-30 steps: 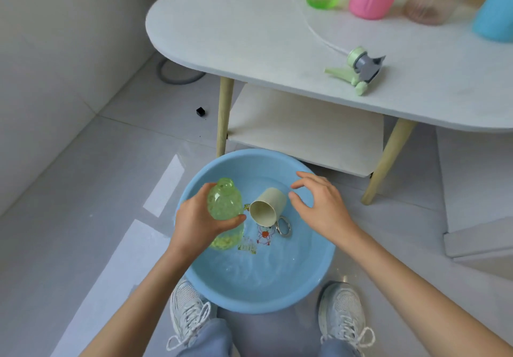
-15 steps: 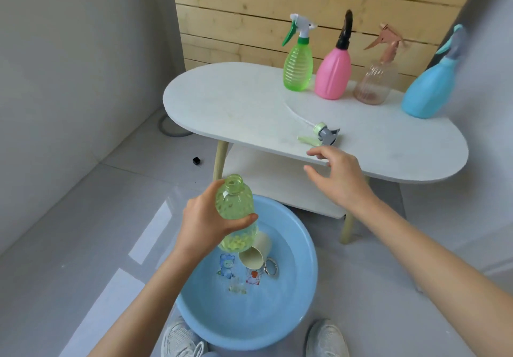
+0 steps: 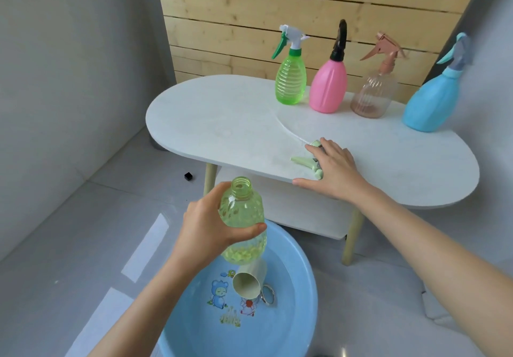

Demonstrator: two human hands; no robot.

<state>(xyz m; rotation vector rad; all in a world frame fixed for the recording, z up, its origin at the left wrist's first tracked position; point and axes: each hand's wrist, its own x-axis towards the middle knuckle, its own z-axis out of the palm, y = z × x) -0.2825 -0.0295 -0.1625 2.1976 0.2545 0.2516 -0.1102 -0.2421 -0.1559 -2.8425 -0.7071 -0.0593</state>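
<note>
A pale green translucent plastic bottle (image 3: 243, 218), uncapped and upright, is gripped around its middle by the left hand (image 3: 206, 227), with fingers and thumb wrapped about it. It is held in front of and below the white oval table (image 3: 222, 123), over the far rim of a round blue plastic basin (image 3: 294, 315) set on the floor before the table.

A second ago the bottle was held low inside the basin; it has since been raised. The right hand (image 3: 334, 169), then poised over the basin, has been carried up to the table's front edge. It is now laid on a pale green and grey trigger spray head (image 3: 304, 161) lying there, with fingers stretched flat over it; nothing is clasped yet. Filling is judged finished, and the spray head is judged next to be picked up and screwed onto the bottle's open neck.

Much of the spray head is covered by the right hand; only its lever and nozzle tip are shown. Its thin clear tube is barely made out on the tabletop. A beige cup (image 3: 247, 283) lying in the basin is partly hidden behind the bottle. The basin's near side is cut off by the frame.
</note>
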